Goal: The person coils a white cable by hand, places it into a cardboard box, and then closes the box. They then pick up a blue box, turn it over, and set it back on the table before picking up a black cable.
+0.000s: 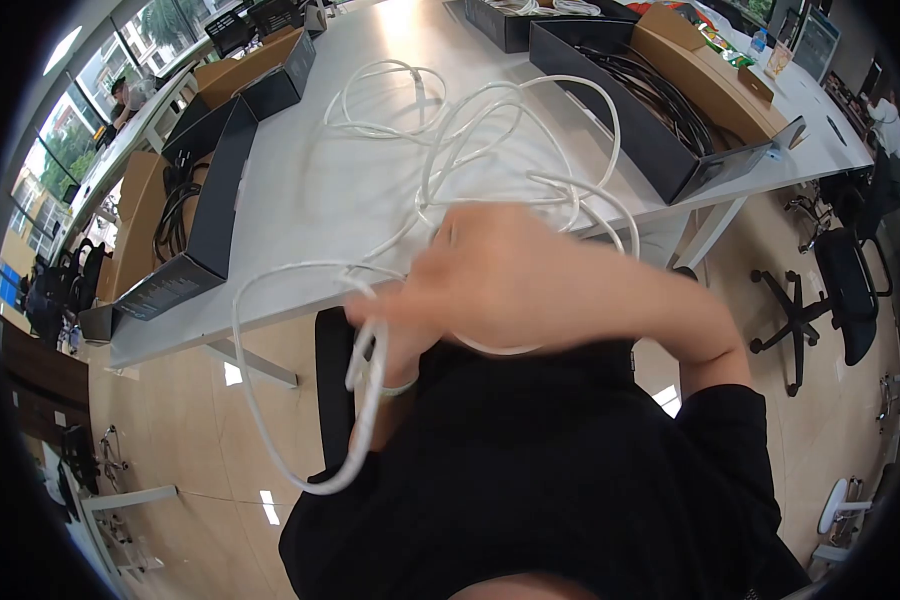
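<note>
Hanging from the left hand (407, 322), white cable (373, 402) loops down.

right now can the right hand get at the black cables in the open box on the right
Probably yes: the black cables sit in an open box, its lid folded back. The right hand looks busy with white cable, though.
</note>
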Tool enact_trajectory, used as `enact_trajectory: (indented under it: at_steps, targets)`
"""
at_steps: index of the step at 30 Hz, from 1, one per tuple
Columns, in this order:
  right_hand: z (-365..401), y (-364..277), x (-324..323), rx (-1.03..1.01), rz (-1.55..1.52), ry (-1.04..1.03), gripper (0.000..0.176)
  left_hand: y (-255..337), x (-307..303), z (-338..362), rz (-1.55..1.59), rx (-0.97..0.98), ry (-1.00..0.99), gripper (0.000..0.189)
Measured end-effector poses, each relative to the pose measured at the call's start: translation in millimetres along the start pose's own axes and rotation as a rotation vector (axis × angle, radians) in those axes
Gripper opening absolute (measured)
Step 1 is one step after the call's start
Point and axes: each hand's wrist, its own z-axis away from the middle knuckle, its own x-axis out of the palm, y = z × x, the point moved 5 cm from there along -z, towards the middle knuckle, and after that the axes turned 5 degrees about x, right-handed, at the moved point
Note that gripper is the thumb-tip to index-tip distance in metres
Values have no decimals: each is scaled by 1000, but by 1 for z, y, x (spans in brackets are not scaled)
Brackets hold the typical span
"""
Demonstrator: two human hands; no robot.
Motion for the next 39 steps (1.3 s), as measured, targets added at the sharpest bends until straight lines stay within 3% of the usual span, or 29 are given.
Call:
enact_trajectory:
  at_steps: [1, 3, 4, 5, 7, 8, 10, 11, 12, 13, 14, 15, 16, 17, 18, 19, 21, 25, 27, 29, 33, 36, 38, 39]
  targets:
    - [-5, 16, -7, 145, -30, -56, 32, -1, -3, -1, -35, 5, -57, 18]
    - [-12, 63, -15, 225, -125, 208, 27, 3, 1, -3, -70, 17, -117, 15]
    - [-15, 81, -29, 384, -94, 240, 21, 10, 7, -2, -62, 45, -100, 13]
    - [-14, 102, -42, 545, -195, 401, 18, 14, 9, -2, -52, 70, -83, 10]
    - [-9, 148, -67, 659, -408, 743, 14, 14, 8, -1, -18, 97, -63, 9]
    - [-5, 185, -75, 546, -541, 946, 13, 15, 6, 0, 12, 121, -43, 9]
    - [9, 213, -98, 648, -477, 1193, 10, 17, -3, -1, 113, 191, 3, 8]
    - [20, 236, -102, 652, -407, 1327, 7, 27, -16, 0, 242, 379, 89, 10]
    - [25, 254, -102, 651, -411, 1326, 7, 38, -29, 4, 370, 568, 176, 12]
    - [36, 264, -105, 755, -225, 1457, 10, 42, -36, 7, 367, 572, 180, 12]
    - [48, 271, -103, 855, -34, 1578, 15, 50, -52, 14, 390, 663, 383, 14]
    - [51, 275, -98, 851, -45, 1575, 15, 54, -65, 23, 410, 753, 588, 16]
    - [47, 280, -92, 846, -47, 1437, 19, 55, -67, 24, 402, 760, 595, 16]
    - [41, 286, -85, 839, -48, 1301, 22, 55, -69, 24, 436, 795, 593, 18]
    - [28, 282, -72, 888, -146, 1008, 27, 53, -70, 24, 470, 828, 590, 20]
    - [15, 272, -55, 919, -234, 711, 32, 52, -65, 19, 483, 850, 433, 21]
    - [-1, 252, -34, 773, -10, 573, 37, 51, -54, 16, 499, 789, 420, 21]
    - [-5, 164, -33, 534, 86, 640, 34, 48, -42, 13, 467, 671, 366, 23]
    - [5, 128, -40, 331, -110, 706, 28, 46, -36, 13, 403, 636, 351, 25]
    - [20, 84, -42, 281, -91, 649, 25, 46, -34, 13, 366, 651, 281, 26]
    - [43, 45, -25, 519, -288, 476, 26, 42, -21, 12, 383, 612, 189, 32]
    - [53, 45, -10, 591, -162, 507, 42, 40, -10, 9, 425, 604, 18, 36]
    - [65, 53, -3, 667, -417, 721, 60, 37, -4, 6, 477, 586, -30, 38]
    - [68, 57, -4, 651, -410, 646, 68, 39, 2, 4, 372, 534, -53, 41]
